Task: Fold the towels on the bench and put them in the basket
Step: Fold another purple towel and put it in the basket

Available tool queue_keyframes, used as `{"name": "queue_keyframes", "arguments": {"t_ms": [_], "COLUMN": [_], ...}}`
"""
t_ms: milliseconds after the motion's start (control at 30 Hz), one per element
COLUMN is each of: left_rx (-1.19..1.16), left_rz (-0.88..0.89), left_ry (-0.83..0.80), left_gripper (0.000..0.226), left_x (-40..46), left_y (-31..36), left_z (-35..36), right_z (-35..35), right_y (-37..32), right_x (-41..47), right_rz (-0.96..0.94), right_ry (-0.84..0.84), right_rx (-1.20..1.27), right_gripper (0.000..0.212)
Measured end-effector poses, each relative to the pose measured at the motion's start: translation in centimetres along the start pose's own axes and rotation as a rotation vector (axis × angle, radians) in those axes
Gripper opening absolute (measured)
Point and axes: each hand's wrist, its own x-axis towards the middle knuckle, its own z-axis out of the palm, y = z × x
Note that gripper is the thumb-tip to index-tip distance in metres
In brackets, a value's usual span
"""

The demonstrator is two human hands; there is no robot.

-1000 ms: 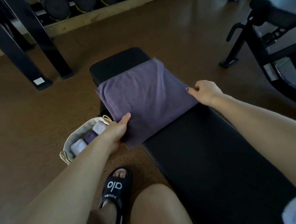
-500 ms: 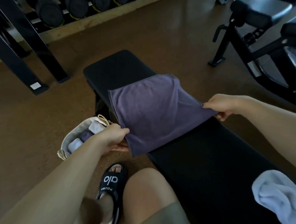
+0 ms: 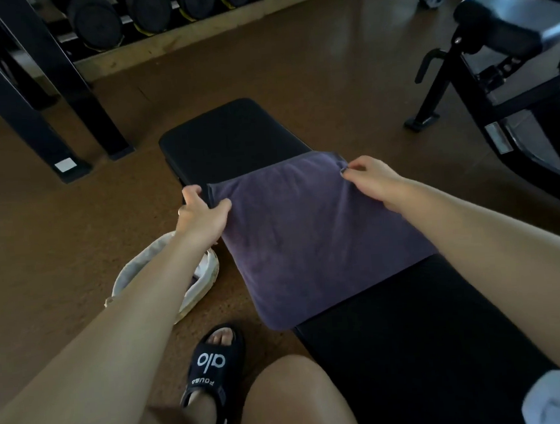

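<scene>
A purple towel [image 3: 310, 239] is laid flat across the black bench [image 3: 421, 341] at the centre of the frame, folded, with its doubled edges at the far end. Its near left corner overhangs the left edge of the bench.

The far left corner of the towel is pinched by the left hand [image 3: 200, 216]: the thumb is pressed on top of the cloth and the fingers are curled at its edge. The far right corner is gripped by the right hand [image 3: 372, 181], with the fingertips closed on the hem. Both forearms are extended from the lower corners of the frame toward the centre.

A pale cloth basket [image 3: 157, 268] is placed on the brown floor [image 3: 44, 242], just left of the bench and partly hidden under the left forearm. Its contents cannot be made out.

A white towel [image 3: 556, 401] is seen crumpled on the near end of the bench, at the lower right corner of the frame.

A foot in a black sandal [image 3: 213, 370] is planted on the floor at lower centre. A rack of dumbbells [image 3: 148, 10] is located along the upper left, and an exercise machine [image 3: 509, 66] stands at the upper right.
</scene>
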Motion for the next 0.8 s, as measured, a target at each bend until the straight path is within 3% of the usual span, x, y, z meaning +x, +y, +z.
{"name": "queue_keyframes", "arguments": {"t_ms": [100, 267, 433, 633, 800], "left_rx": [0.067, 0.197, 0.295, 0.217, 0.111], "left_rz": [0.076, 0.195, 0.274, 0.249, 0.197], "left_ry": [0.094, 0.132, 0.141, 0.173, 0.189], "left_gripper": [0.062, 0.044, 0.021, 0.007, 0.009], "left_x": [1.5, 3.1, 3.8, 4.6, 5.2], "left_y": [-0.2, 0.0, 0.3, 0.2, -0.7], "left_z": [-0.1, -0.5, -0.2, -0.7, -1.6], "right_z": [0.8, 1.4, 1.4, 1.2, 1.6], "right_y": [-0.7, -1.3, -1.8, -2.0, -2.9], "right_x": [2.0, 5.2, 5.9, 6.3, 6.8], "right_rz": [0.093, 0.198, 0.247, 0.262, 0.179], "right_ry": [0.095, 0.055, 0.045, 0.046, -0.010], "right_rx": [0.155, 0.347, 0.353, 0.396, 0.337], "right_gripper": [0.037, 0.046, 0.024, 0.024, 0.021]}}
